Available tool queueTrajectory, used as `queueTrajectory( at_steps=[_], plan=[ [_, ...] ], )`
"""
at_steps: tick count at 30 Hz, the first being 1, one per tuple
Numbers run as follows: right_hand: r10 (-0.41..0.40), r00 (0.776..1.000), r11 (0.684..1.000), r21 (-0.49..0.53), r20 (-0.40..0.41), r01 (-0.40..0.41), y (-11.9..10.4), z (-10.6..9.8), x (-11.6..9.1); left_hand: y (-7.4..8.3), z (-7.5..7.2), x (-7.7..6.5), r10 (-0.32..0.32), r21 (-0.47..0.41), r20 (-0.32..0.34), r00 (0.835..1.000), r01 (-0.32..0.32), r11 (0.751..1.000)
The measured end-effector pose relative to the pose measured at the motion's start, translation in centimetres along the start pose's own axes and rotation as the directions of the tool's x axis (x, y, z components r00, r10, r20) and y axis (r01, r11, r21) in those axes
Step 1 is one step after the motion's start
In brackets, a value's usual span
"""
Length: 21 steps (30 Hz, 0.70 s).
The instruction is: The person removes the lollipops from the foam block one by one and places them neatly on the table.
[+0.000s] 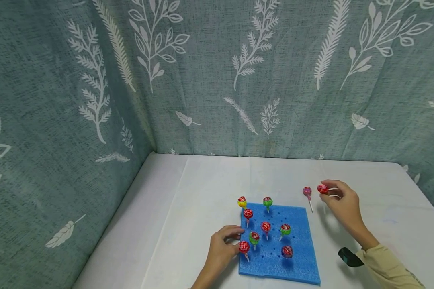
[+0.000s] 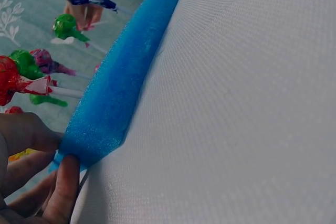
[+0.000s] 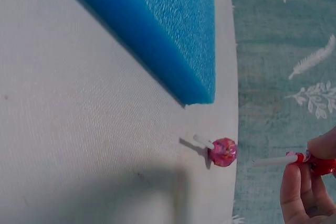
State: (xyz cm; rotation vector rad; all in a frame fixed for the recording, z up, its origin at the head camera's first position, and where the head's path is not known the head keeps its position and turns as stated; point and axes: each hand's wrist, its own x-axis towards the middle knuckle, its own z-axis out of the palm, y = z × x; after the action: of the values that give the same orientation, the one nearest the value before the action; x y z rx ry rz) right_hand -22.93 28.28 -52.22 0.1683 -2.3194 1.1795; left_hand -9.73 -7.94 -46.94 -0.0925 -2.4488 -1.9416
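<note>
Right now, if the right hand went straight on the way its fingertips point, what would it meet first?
Probably the pink lollipop on the table, just left of the red lollipop the right hand pinches; the hand's height is unclear, so it might pass above.

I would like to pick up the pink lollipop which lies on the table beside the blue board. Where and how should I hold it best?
Pinch the pink lollipop by its round wrapped head, probably best from above and the right: the head is its thickest part, the thin stick points to the near side, and the blue board lies on the left.
</note>
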Motion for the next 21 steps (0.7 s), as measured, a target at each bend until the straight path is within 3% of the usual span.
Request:
queueTrajectory(
  at_steps=[1, 4, 13, 21],
  plan=[
    [0.001, 1.000, 1.000, -0.015, -0.002, -0.001, 0.1, 0.0, 0.0, 0.7, -0.1, -0.2, -0.007, 0.002, 0.003, 1.000, 0.007, 1.000],
    [0.012, 1.000, 0.999, -0.046, -0.008, -0.012, 0.3, 0.0, 0.2, 0.8, -0.1, -0.2, -0.010, 0.006, 0.006, 1.000, 0.010, 1.000],
    [0.052, 0.998, 0.993, -0.109, 0.020, -0.049, 1.3, 0.2, 0.6, -3.2, 0.5, 0.8, -0.009, 0.008, -0.005, 1.000, 0.009, 1.000],
    [0.129, 0.990, 0.982, -0.146, 0.055, -0.120, 1.0, 0.3, 0.8, -3.7, 0.5, 0.8, 0.000, 0.015, -0.008, 1.000, 0.000, 1.000]
  ],
)
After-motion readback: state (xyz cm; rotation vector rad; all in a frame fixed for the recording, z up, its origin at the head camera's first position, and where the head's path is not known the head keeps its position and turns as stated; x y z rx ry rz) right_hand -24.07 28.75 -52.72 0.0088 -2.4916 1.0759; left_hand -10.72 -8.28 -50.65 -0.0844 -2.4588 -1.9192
